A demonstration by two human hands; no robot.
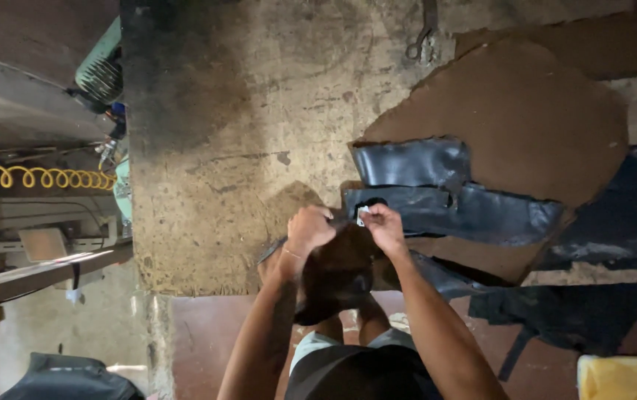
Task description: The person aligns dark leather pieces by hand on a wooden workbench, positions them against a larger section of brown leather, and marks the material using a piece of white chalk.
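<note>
My left hand (308,229) is closed on the top edge of a dark brown piece of leather-like material (339,272) that hangs down over my knees. My right hand (383,226) pinches the same edge close beside it, with a small white bit (362,216) between its fingertips. Both hands meet at the near edge of a worn, stained work table (244,133). Just beyond my right hand lie glossy black sheets (437,189), folded and stacked on a large brown sheet (525,118).
Metal scissors (420,41) lie at the far edge of the table. A yellow coiled hose (41,178) and a green machine (100,70) are at the left. More black material (570,315) and yellow foam (622,374) sit at the right.
</note>
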